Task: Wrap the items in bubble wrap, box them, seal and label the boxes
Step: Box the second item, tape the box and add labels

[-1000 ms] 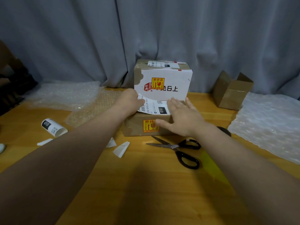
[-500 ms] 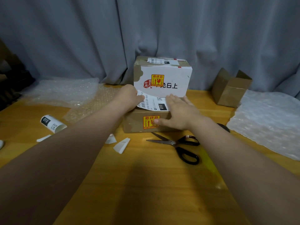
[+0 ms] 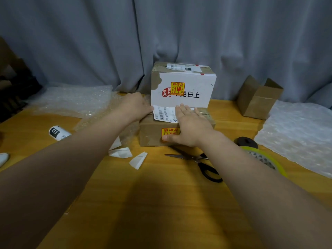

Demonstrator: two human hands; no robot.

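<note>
Both hands work apart on a shipping label (image 3: 164, 114) atop a brown box (image 3: 150, 133) at the middle of the table (image 3: 161, 203). The left hand (image 3: 133, 106) pinches the label's left end, while the right hand (image 3: 190, 126) presses flat on it, thumb down the near face. A white box (image 3: 183, 90) stands just behind. Scissors (image 3: 203, 164) and a tape roll (image 3: 264, 159) lie near right, paper scraps (image 3: 122, 152) near left, and bubble wrap (image 3: 71, 99) far left.

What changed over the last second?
The right hand slid slightly left along the label, pressing it flat onto the brown box and covering the label's black mark. The left hand still holds the label's left edge. The brown box, white box and scissors stayed put.
</note>
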